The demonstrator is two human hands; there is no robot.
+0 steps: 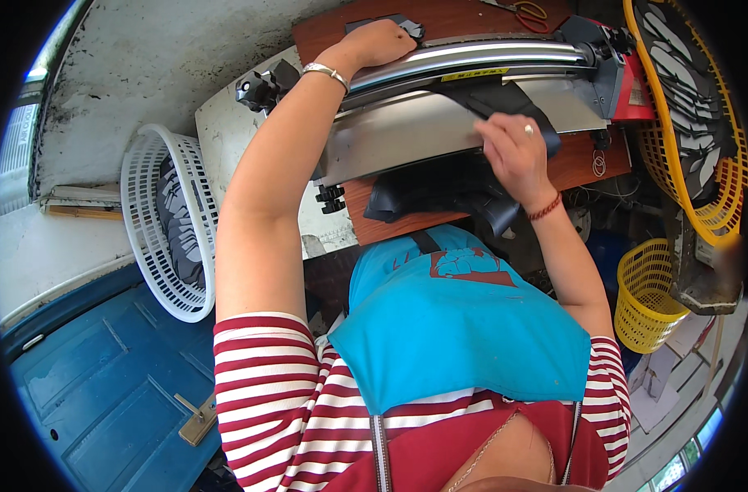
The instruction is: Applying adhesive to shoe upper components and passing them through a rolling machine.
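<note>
Before me stands a roller machine with a long shiny metal roller [488,56] and a sloping metal plate [390,135]. My left hand [379,43] reaches over the roller's left end, fingers curled down by some dark cut pieces [411,29]; what its fingertips grip is hidden. A floppy black sheet piece [517,100] lies across the plate, its far edge at the roller. My right hand [515,152], slightly blurred, is closed at the near edge of that piece. Below the plate, more black sheet material [431,190] drapes over the table edge.
A white basket [206,176] of dark cut pieces stands left, and a yellow-orange basket [657,156] of similar pieces is at right. Scissors [528,12] lie on the brown tabletop [341,37] behind the machine. Lower right is a yellow basket [640,307]; a blue door [103,369] is lower left.
</note>
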